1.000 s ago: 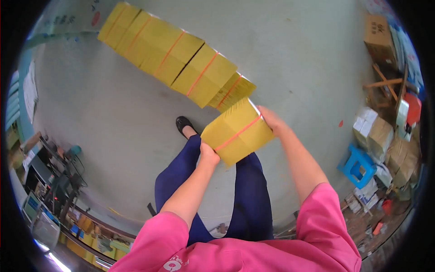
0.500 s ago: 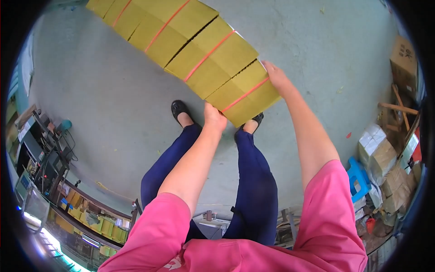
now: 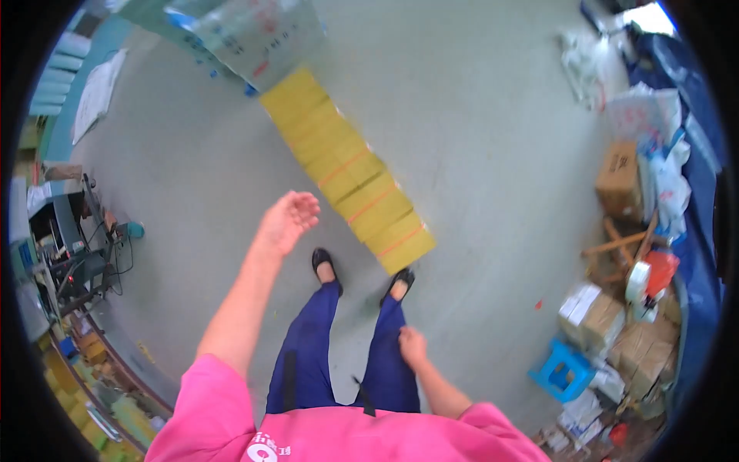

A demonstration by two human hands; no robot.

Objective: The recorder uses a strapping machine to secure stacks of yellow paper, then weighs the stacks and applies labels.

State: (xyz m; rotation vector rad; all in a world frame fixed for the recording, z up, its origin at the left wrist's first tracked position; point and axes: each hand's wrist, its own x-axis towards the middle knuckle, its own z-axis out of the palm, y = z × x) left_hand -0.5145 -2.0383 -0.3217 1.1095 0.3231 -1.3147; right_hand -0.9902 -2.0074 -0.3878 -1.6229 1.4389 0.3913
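Note:
A long row of yellow bundles (image 3: 358,181), bound with thin red bands, lies slantwise on the floor ahead of my feet. The bundles look like stacked paper or card, though their exact kind is unclear. My left hand (image 3: 291,221) hovers to the left of the row, apart from it, fingers loosely bent and nothing in them. Beside my right thigh, my right hand (image 3: 413,346) hangs with its fingers curled in and nothing visible in it. Neither hand touches the bundles.
Past the row's far end stands a pale plastic-wrapped stack (image 3: 262,38). Along the right are a blue stool (image 3: 563,371), cardboard boxes (image 3: 620,181), a wooden frame (image 3: 616,245) and bags. Machinery with cables (image 3: 92,246) and shelving line the left.
Both hands have let go of the yellow row, which now rests on the floor. My left hand has moved left, my right hand back to my thigh. The view has shifted.

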